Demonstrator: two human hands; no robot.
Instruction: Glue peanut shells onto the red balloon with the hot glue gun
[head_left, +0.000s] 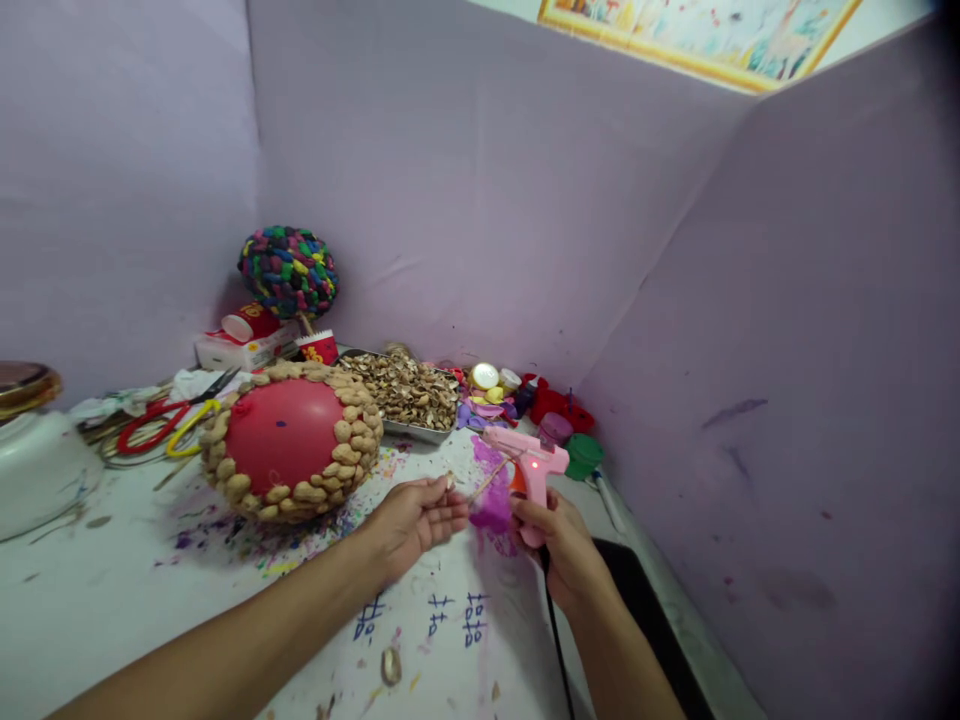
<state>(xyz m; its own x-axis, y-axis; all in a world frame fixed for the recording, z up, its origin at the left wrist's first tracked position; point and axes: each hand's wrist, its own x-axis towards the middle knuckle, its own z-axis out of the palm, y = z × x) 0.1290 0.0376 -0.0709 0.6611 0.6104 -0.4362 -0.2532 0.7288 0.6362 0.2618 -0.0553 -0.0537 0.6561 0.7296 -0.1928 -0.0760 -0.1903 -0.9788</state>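
My right hand (559, 545) is wrapped round the handle of a pink hot glue gun (525, 445), whose small red light is lit and whose nozzle points left. Between the thumb and fingers of my left hand (416, 520) is a small pale piece, seemingly a peanut shell (450, 481). A thin brownish strip (491, 480) slants between that hand and the gun; what it belongs to, I cannot tell. Left of my hands sits a red balloon (285, 432), ringed with peanut shells (349, 455) around its bare top.
A metal tray (431, 434) of broken shells stands behind the balloon. Red-handled scissors (154, 425) and a white pot (41, 470) are at left. A multicoloured ball (289, 272) rises at the back. Green (583, 455) and pink tubs stand right; a black cord (556, 640) trails forward.
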